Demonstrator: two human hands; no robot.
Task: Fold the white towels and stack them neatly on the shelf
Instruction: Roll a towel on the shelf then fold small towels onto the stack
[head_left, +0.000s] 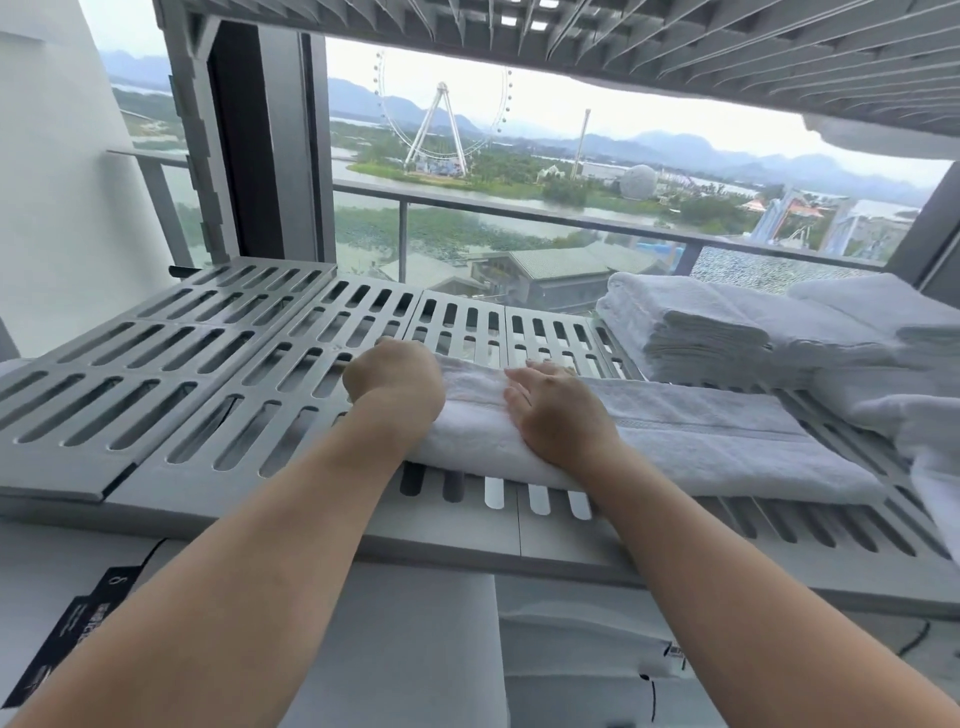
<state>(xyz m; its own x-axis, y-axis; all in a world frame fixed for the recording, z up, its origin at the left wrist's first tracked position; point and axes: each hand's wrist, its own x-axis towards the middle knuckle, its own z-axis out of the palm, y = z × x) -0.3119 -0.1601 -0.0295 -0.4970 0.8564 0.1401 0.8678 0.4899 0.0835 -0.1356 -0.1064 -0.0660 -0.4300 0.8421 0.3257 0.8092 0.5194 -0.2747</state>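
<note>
Folded towel on the shelf is gripped at its end by the left hand, pressed under the flat, straight-fingered right hand.

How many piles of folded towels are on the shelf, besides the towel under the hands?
2. The first pile stands at the right rear of the shelf; the second pile is beside it, at the right edge, partly cropped. More may be hidden.
</note>
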